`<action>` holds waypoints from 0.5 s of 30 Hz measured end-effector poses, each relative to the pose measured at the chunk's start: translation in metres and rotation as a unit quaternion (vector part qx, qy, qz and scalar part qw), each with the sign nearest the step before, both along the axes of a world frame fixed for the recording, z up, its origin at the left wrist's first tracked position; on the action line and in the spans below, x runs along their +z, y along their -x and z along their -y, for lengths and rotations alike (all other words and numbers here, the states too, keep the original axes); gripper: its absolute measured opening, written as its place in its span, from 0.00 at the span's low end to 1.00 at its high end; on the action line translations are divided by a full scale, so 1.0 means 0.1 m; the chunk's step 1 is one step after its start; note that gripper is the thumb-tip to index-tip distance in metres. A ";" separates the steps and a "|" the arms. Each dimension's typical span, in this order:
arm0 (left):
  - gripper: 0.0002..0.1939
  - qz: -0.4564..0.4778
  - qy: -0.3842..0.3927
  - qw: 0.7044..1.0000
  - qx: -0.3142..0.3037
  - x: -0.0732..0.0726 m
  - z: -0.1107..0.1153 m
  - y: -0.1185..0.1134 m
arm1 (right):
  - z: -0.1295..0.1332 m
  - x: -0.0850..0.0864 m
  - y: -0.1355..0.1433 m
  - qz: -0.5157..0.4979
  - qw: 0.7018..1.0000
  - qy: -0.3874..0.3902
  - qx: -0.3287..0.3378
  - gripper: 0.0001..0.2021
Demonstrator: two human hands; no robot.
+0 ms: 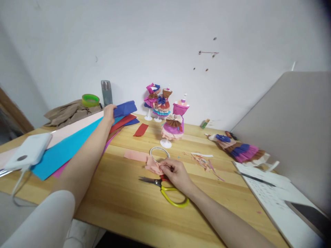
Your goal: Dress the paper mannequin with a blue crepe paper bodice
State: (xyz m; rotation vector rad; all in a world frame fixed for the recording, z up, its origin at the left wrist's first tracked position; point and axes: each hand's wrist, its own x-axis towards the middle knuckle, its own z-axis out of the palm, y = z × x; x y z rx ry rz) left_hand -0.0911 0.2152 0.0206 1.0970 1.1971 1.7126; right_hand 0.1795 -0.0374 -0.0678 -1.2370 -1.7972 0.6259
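Note:
My left hand [110, 113] reaches to the far left and grips the end of a dark blue crepe paper piece [125, 109], raised over a fan of coloured paper sheets [69, 141]. Near the table's middle, my right hand [177, 174] pinches a gathered piece of pink crepe paper [154, 166]. Just beyond its fingers lies a roll of tape [159, 148]. Scissors with yellow handles [172, 196] rest partly under this hand, blades pointing left. A flat pink strip [136, 155] and a red paper piece [141, 130] lie nearby.
Small dress forms in paper dresses [172, 122] stand toward the wall. Paper scraps [204, 162] lie right of centre. A white power bank [31, 150] with a cable sits at left, a flask [106, 92] behind. On the right are a notebook [274, 196] and a phone [307, 215].

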 end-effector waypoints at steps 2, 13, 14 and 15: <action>0.08 0.041 -0.002 0.999 -0.008 0.19 0.03 0.07 | 0.02 0.02 0.00 -0.015 1.000 0.014 -0.009 0.09; 0.05 0.046 -0.169 0.965 -0.198 0.95 0.87 0.03 | -0.62 0.40 0.51 -0.069 0.997 0.037 -0.020 0.09; 0.04 0.026 -0.177 0.957 -0.228 0.97 0.93 0.00 | -0.76 0.41 0.59 -0.068 0.997 0.030 -0.024 0.07; 0.04 0.008 -0.181 0.949 -0.257 0.97 0.98 -0.02 | -0.88 0.42 0.66 -0.064 0.997 0.032 -0.014 0.06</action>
